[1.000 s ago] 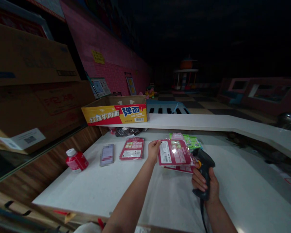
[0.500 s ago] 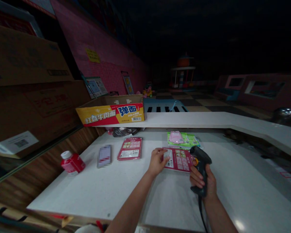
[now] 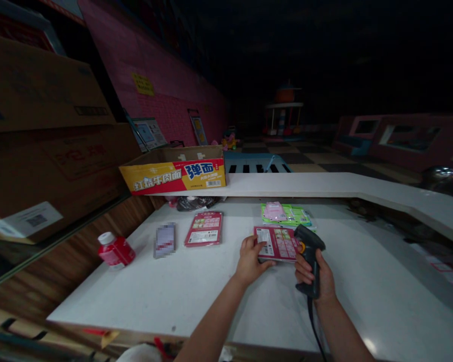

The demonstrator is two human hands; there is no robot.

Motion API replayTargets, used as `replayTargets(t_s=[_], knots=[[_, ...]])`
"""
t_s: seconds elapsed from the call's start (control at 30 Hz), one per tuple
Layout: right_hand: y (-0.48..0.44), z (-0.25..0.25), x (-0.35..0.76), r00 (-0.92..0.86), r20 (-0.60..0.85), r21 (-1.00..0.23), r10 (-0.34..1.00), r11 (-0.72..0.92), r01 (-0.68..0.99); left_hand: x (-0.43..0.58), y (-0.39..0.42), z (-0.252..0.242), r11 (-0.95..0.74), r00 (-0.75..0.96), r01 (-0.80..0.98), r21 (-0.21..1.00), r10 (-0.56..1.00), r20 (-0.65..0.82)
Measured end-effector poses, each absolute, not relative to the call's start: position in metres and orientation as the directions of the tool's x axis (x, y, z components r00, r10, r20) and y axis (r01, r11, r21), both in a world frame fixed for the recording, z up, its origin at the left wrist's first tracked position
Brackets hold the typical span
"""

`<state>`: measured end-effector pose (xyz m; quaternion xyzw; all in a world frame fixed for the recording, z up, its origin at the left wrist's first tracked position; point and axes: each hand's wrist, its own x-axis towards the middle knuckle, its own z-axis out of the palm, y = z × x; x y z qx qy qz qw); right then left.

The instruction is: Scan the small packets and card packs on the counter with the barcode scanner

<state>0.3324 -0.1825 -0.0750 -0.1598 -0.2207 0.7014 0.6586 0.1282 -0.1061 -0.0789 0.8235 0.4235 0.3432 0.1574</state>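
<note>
Through the head camera I see my left hand (image 3: 251, 259) partly open at the left end of a pink-red packet (image 3: 280, 243), fingers on its upper face and thumb along its near edge; I cannot tell whether it grips. The packet lies flat on the white counter (image 3: 173, 286), between my two hands. My right hand (image 3: 324, 281) is closed around the handle of a dark scanner (image 3: 310, 239), its index finger by the orange trigger. The scanner's head is held upward and hides the packet's right end from me; its cable (image 3: 311, 319) trails down toward the near edge.

Just beyond the packet I see green packets (image 3: 294, 216) with a pale pink packet (image 3: 274, 211) on top. Well to the left lies a red pile of packets (image 3: 204, 229), then a blurred flat item (image 3: 165, 240), and a white-capped red bottle (image 3: 117, 251) farthest left. On the far ledge (image 3: 287, 185) stands an open noodle carton (image 3: 177, 175).
</note>
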Motion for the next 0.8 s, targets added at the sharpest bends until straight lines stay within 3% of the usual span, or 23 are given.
replayTargets(t_s=[0.13, 0.23, 0.33, 0.5, 0.63, 0.8], knots=[[-0.184, -0.075, 0.33, -0.139, 0.044, -0.535, 0.989, -0.094, -0.84, 0.101, -0.099, -0.069, -0.509, 0.284, 0.685, 0.521, 0.845, 0.452], [-0.187, -0.074, 0.326, -0.159, 0.032, -0.579, 0.987, -0.112, -0.808, 0.069, -0.091, -0.054, -0.277, 0.063, 0.832, 0.481, 0.908, 0.414], [-0.192, -0.07, 0.321, -0.126, 0.031, -0.625, 0.992, -0.079, -0.776, 0.036, -0.086, -0.036, -0.001, -0.153, 0.93, 0.367, 0.907, 0.391], [-0.193, -0.071, 0.317, -0.1, 0.012, -0.69, 0.995, -0.064, -0.721, -0.003, -0.083, -0.021, 0.337, -0.398, 0.912, 0.232, 0.865, 0.307], [-0.19, -0.077, 0.315, -0.085, -0.005, -0.748, 0.996, -0.06, -0.661, -0.016, -0.081, -0.021, 0.403, -0.444, 0.89, 0.215, 0.874, 0.2], [-0.19, -0.079, 0.312, -0.043, -0.023, -0.799, 0.999, -0.044, -0.6, -0.025, -0.075, -0.021, 0.374, -0.42, 0.902, 0.218, 0.878, 0.231]])
